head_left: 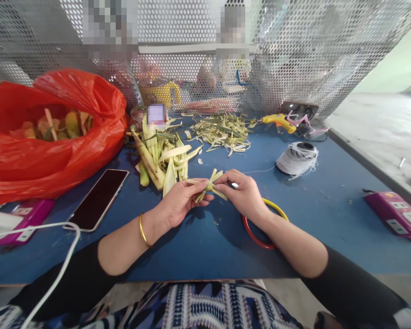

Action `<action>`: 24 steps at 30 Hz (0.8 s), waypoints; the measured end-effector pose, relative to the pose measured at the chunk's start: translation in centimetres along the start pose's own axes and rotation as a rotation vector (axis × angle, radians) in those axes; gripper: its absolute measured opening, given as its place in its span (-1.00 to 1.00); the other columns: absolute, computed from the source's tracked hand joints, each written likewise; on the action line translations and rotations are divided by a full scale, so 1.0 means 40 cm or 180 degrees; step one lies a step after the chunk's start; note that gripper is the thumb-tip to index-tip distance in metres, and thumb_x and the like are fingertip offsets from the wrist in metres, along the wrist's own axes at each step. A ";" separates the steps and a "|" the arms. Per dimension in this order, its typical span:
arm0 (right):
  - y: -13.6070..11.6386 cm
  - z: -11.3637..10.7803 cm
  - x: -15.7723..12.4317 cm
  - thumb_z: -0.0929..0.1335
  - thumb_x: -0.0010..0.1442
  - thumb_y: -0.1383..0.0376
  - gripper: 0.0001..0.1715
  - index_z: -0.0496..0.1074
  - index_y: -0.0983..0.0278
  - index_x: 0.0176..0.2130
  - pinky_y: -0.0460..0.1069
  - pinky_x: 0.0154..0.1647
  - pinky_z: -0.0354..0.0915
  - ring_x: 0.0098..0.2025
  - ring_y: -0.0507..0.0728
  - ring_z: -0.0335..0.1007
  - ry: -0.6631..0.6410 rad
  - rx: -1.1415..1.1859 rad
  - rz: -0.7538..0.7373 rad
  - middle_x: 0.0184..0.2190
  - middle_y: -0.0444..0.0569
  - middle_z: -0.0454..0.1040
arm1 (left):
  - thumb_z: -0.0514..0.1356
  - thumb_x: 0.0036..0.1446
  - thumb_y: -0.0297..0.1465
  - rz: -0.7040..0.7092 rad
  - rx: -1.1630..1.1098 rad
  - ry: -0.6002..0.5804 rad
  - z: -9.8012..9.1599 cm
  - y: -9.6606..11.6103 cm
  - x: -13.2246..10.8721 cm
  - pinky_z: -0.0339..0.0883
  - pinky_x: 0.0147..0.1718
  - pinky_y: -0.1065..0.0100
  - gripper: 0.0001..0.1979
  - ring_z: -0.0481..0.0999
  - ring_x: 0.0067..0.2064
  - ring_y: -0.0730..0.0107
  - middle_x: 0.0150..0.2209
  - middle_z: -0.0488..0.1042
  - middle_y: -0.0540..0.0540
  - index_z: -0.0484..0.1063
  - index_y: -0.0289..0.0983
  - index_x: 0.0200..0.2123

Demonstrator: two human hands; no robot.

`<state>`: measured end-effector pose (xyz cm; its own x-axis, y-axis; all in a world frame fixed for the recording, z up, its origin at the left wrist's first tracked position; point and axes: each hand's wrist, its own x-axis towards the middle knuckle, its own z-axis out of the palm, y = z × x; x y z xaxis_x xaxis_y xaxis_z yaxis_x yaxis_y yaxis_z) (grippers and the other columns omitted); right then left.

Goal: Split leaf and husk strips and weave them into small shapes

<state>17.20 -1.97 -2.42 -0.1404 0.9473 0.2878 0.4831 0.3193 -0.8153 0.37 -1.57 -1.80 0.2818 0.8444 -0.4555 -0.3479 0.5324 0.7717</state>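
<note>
Both hands meet over the blue table [205, 237], pinching a small knot of pale green leaf strips [208, 185]. My left hand [180, 201] grips it from the left, fingers closed, a gold bangle on the wrist. My right hand [241, 192] pinches it from the right, fingers closed. Under my right wrist lie a red ring and a yellow ring [260, 240], partly hidden by the arm. A pile of green-yellow leaf strips [160, 157] lies just beyond my left hand.
A red plastic bag [55, 137] with leaves sits at left. A black phone [99, 196] lies beside it, with a white cable [55, 274]. Further back: leaf scraps [224, 130], yellow glue gun [277, 121], white thread spool [297, 157]. Purple power strips sit at right [395, 212] and left [23, 214]. A perforated metal screen [329, 55] stands behind.
</note>
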 end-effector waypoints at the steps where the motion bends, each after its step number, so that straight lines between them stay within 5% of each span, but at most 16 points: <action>1: 0.000 0.000 0.000 0.39 0.09 0.36 -0.90 0.49 0.26 -0.46 -0.08 -0.30 0.26 -0.37 0.03 0.38 0.0000 0.0016 -0.0020 -0.47 -0.13 0.46 | 0.21 0.10 -0.58 -0.0037 -0.0004 -0.0004 0.000 0.000 0.000 0.44 -0.58 0.50 -0.93 0.55 -0.54 0.46 -0.47 0.56 -0.07 0.51 -0.38 -0.36; 20: 0.002 0.014 -0.004 0.36 0.10 0.39 -0.86 0.44 0.27 -0.49 -0.07 -0.30 0.26 -0.37 0.04 0.39 0.0125 -0.0159 -0.0124 -0.48 -0.11 0.45 | 0.20 0.12 -0.57 -0.0103 0.0006 -0.0253 0.004 -0.009 -0.003 0.48 -0.47 0.50 -0.89 0.59 -0.44 0.44 -0.45 0.58 -0.08 0.53 -0.38 -0.40; 24: -0.019 -0.024 0.006 0.36 0.15 0.32 -0.92 0.46 0.28 -0.37 -0.07 -0.29 0.25 -0.33 0.05 0.40 -0.0179 -0.0625 -0.0176 -0.37 -0.07 0.47 | 0.23 0.09 -0.57 0.0050 0.0042 -0.0198 0.000 -0.010 -0.002 0.46 -0.48 0.52 -0.91 0.55 -0.48 0.49 -0.47 0.57 -0.06 0.54 -0.36 -0.38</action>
<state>17.61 -2.02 -1.27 -0.2167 0.9301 0.2965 0.6315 0.3651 -0.6840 0.47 -1.84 -2.07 0.3315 0.8472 -0.4152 -0.3411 0.5179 0.7845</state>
